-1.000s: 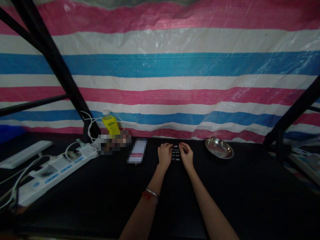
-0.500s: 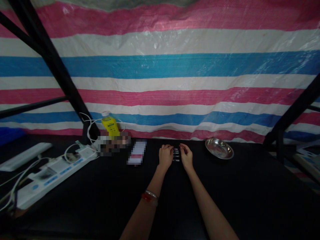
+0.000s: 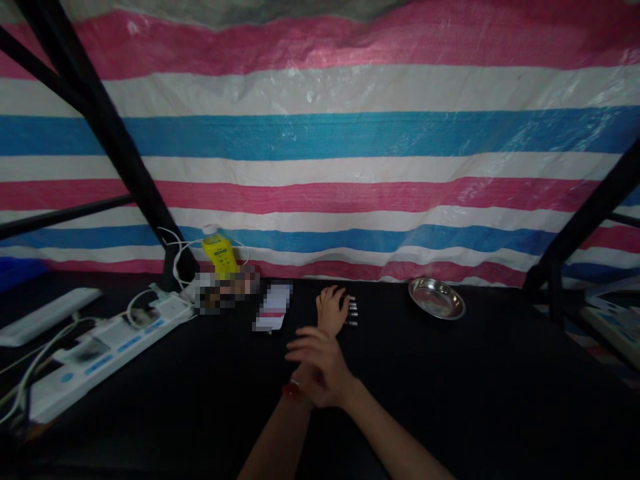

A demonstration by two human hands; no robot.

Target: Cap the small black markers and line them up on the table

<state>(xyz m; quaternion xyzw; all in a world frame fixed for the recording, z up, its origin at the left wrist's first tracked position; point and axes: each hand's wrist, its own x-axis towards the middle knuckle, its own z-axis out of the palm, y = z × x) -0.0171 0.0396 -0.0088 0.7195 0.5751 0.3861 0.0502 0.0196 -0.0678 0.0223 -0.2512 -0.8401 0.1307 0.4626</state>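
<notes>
1. Currently, right hand (image 3: 323, 367) crosses over left arm (image 3: 280, 433) near red bracelet (image 3: 290, 390): fingers spread, nothing visible in it, contact unclear.
2. Left hand (image 3: 331, 312) palm down over black table (image 3: 475, 393), fingers parted; can't tell if gripping.
3. Small dark cylinders (image 3: 353, 311) lined up just right of left hand.
4. Metal dish (image 3: 437, 300) well apart, farther right.

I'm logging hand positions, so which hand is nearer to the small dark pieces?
Left. The left hand is just left of the small dark pieces, contact unclear. The right hand is farther, nearer the camera, crossing over the left forearm.
</notes>
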